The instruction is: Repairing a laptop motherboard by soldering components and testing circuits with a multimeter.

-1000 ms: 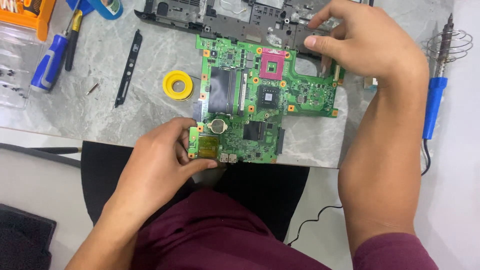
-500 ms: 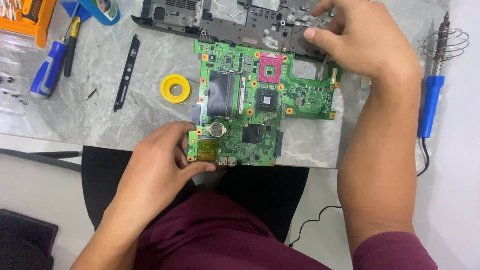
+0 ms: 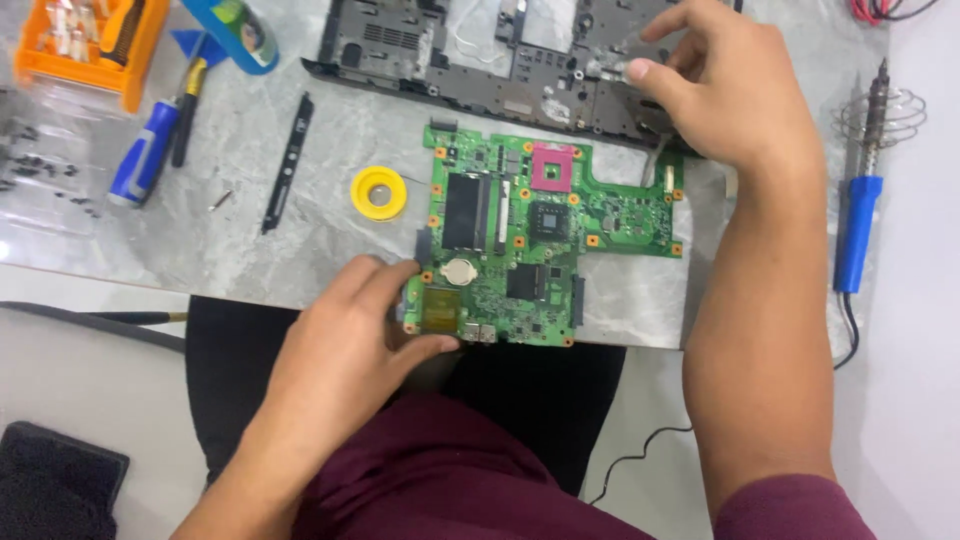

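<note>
While both hands work, one green L-shaped circuit board (image 3: 520,250) lies flat on the grey marble worktop (image 3: 300,250)
Left hand (image 3: 350,350) pinches the board's near left corner, fingers clamped on its edge; right hand (image 3: 725,95) rests half-curled on one black plastic laptop shell (image 3: 480,60) beyond it, so the left is nearer, and the board's long axis runs left to right

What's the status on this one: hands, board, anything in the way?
Left hand grips green circuit board at its near-left corner. Right hand rests on black laptop chassis. Yellow tape roll sits just left of board, apart.
</note>
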